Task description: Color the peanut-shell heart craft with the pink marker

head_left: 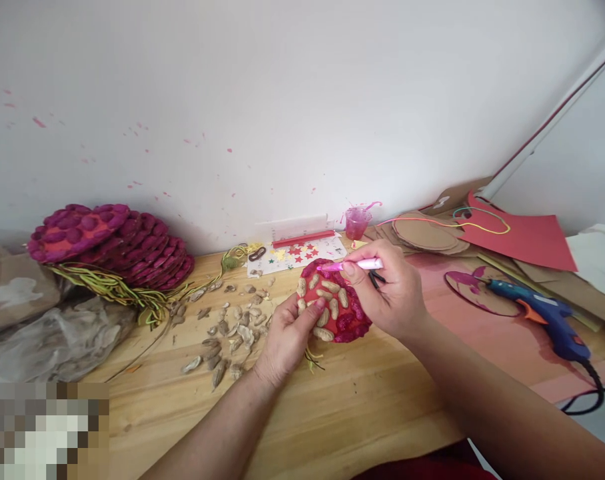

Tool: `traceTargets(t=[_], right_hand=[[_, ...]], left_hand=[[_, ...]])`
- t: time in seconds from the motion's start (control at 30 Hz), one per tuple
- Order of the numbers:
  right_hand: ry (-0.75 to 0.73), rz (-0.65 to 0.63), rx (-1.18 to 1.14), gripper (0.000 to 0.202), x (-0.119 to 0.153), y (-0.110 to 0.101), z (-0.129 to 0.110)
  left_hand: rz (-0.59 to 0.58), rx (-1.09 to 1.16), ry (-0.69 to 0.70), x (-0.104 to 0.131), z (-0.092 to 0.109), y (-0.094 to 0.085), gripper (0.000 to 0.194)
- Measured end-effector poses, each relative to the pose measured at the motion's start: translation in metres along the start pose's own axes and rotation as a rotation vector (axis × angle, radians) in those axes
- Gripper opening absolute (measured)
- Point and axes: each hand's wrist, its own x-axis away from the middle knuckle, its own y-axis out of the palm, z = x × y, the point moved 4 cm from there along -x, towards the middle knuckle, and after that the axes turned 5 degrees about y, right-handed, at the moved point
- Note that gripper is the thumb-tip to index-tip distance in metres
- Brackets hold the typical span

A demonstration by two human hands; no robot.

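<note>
A round red disc (338, 323) covered with peanut shells is held above the wooden table. Shells along its top and right side are magenta, while those at the left and middle are plain tan. My left hand (291, 333) grips the disc's lower left, its thumb on the front face. In my right hand (390, 287) is a brush with a white and pink handle (368, 264); its magenta tip touches the disc's upper edge. A cup of magenta paint (357, 223) stands behind the disc near the wall.
Loose peanut shells (245, 333) lie left of my left hand. Magenta shell discs (117, 243) are stacked at the left with yellow-green cords. A blue glue gun (547, 317), cardboard circles (425, 232) and red paper (525, 233) lie at the right. Paper stars (302, 252) sit by the wall.
</note>
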Motion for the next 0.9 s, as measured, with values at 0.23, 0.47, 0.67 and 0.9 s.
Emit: traceTargets(t=[0.23,0.47,0.67,0.9], right_hand=[[-0.006,-0.058,-0.007,0.005,0.0006,0.0039,-0.0015],[-0.005,-0.057,0.039,0.004,-0.0013,0.0065,0.0012],[0.018,-0.037,0.058,0.004,-0.0023,0.0048,0.0044],[0.019,-0.076,0.017,0.005,0.001,0.0079,-0.0002]], left_hand=[[-0.003,-0.009,-0.014,0.0016,0.0022,0.0007,0.036],[0.018,0.032,-0.019,0.002,0.0039,0.0022,0.038],[0.04,0.06,-0.048,0.0033,0.0052,0.0043,0.039],[0.029,0.045,-0.038,0.0022,0.0046,0.0021,0.037]])
